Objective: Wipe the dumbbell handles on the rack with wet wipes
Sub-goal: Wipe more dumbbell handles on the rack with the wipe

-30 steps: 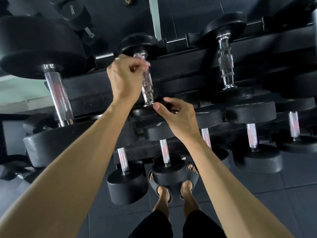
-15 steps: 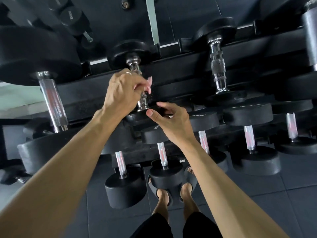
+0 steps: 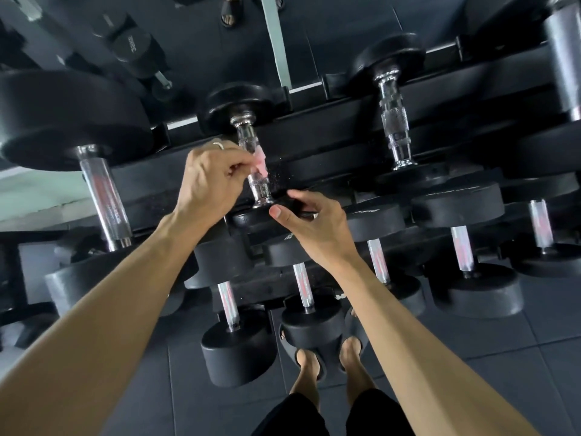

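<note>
A black dumbbell with a chrome knurled handle point(image 3: 256, 180) lies on the upper shelf of the black rack point(image 3: 330, 121), straight ahead. My left hand point(image 3: 210, 180) pinches a small pale pink wet wipe point(image 3: 260, 162) against the middle of that handle. My right hand point(image 3: 314, 225) rests on the near black head point(image 3: 257, 218) of the same dumbbell, thumb along its edge, fingers curved over it.
Another chrome-handled dumbbell point(image 3: 393, 121) sits to the right on the upper shelf, a large one point(image 3: 103, 196) to the left. Several smaller dumbbells point(image 3: 303, 284) fill the lower shelf. My sandalled feet point(image 3: 330, 360) stand on dark floor tiles beneath.
My left hand with the wipe slid down the handle from its far end toward the middle. My right hand stayed on the near head.
</note>
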Action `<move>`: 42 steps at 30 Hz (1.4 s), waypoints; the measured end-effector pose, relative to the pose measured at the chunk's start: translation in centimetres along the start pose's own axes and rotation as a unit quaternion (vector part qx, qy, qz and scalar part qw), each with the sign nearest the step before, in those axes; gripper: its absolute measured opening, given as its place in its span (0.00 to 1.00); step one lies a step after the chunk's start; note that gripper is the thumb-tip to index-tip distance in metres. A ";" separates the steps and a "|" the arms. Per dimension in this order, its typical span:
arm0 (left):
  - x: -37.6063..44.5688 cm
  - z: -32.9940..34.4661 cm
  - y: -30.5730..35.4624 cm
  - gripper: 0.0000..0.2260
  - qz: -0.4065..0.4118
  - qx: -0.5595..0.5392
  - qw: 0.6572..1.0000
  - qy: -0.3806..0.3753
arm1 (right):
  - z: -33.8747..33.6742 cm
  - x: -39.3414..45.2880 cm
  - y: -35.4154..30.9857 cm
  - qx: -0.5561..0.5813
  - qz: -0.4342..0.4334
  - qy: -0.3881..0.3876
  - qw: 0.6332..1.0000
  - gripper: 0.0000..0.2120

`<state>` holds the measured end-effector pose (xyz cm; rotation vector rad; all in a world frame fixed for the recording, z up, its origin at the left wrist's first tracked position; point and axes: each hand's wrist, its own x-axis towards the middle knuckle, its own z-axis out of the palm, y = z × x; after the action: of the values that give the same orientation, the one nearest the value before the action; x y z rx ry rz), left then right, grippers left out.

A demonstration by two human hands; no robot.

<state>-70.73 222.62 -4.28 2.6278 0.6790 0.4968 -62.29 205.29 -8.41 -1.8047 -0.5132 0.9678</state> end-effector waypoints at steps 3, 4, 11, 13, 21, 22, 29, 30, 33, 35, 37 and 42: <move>2.1 0.3 0.2 0.05 -0.046 -0.020 0.996 0.076 | 0.0 0.0 0.0 -0.004 -0.002 0.002 1.000 0.28; 2.9 0.5 0.2 0.05 -0.062 -0.022 0.994 0.088 | 0.1 0.0 0.1 -0.005 -0.001 0.003 1.000 0.28; -0.4 0.8 0.8 0.05 -0.020 0.012 0.998 -0.065 | 0.1 -0.1 -0.2 -0.008 -0.007 0.003 1.000 0.28; -0.2 0.4 1.0 0.05 -0.011 0.012 0.992 -0.124 | 0.0 -0.1 -0.2 -0.012 -0.006 0.004 1.000 0.28; 3.9 0.1 3.3 0.05 -0.028 0.112 0.972 -0.206 | 0.1 -0.3 -0.1 -0.006 -0.006 0.005 1.000 0.28; 3.6 0.1 3.5 0.05 -0.021 0.118 0.959 -0.258 | 0.1 -0.3 -0.2 -0.004 -0.005 0.003 1.000 0.28; 4.1 -0.3 3.1 0.04 0.015 0.145 0.958 -0.247 | -0.9 -0.4 0.2 -0.018 -0.005 -0.043 0.999 0.34; 4.0 -0.3 3.2 0.04 0.010 0.145 0.960 -0.240 | -0.9 -0.4 0.2 -0.019 -0.004 -0.043 0.999 0.34; 2.5 -0.4 3.6 0.05 0.010 0.135 0.943 -0.305 | -1.0 -0.4 0.1 -0.007 -0.007 -0.046 0.999 0.33; 2.2 -1.3 3.9 0.05 0.000 0.115 0.938 -0.326 | -1.2 -0.5 0.0 -0.010 -0.011 -0.051 0.999 0.33; 2.8 -2.0 3.6 0.05 -0.013 0.100 0.951 -0.294 | -1.4 -0.6 0.0 -0.021 -0.012 -0.060 0.998 0.33; 2.8 -1.1 3.0 0.06 0.016 0.110 0.970 -0.218 | -1.7 -0.5 0.1 -0.033 -0.006 -0.063 0.997 0.32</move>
<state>-67.77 221.93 -1.38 2.8158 0.5725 -0.1637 -61.27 203.96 -8.03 -1.8052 -0.6411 1.0709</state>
